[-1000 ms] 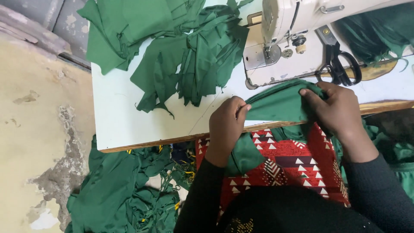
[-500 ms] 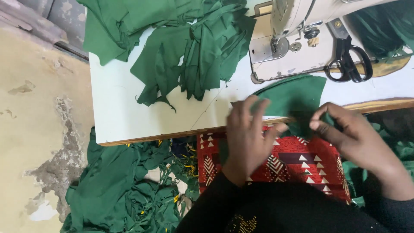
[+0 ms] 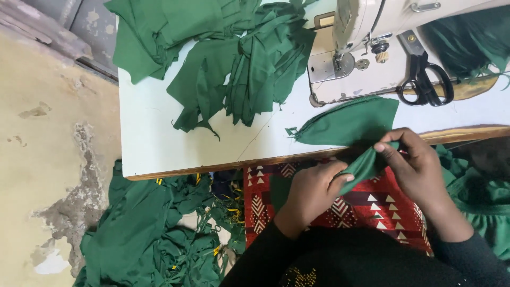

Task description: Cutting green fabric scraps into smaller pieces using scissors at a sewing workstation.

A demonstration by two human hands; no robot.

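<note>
Curved green cloth piece: its broad part lies flat on the white sewing table, just in front of the cream sewing machine. Its near end hangs off the table edge into my hands, over my lap.

Progress, as I judge it: the cloth is not under the machine's needle, so this piece looks unsewn and I am only folding or pinching its end. A heap of cut green cloth pieces sits on the table left of the machine, and a tangle of green cloth lies on the floor below the table's left end.

My left hand: fingers curled shut, thumb pressing the cloth end. My right hand: thumb and forefinger pinched on the same fold, other fingers loosely bent, wrist raised. Hands near each other, joined by the cloth.

Black-handled scissors rest on the machine's base, right of the needle.
</note>
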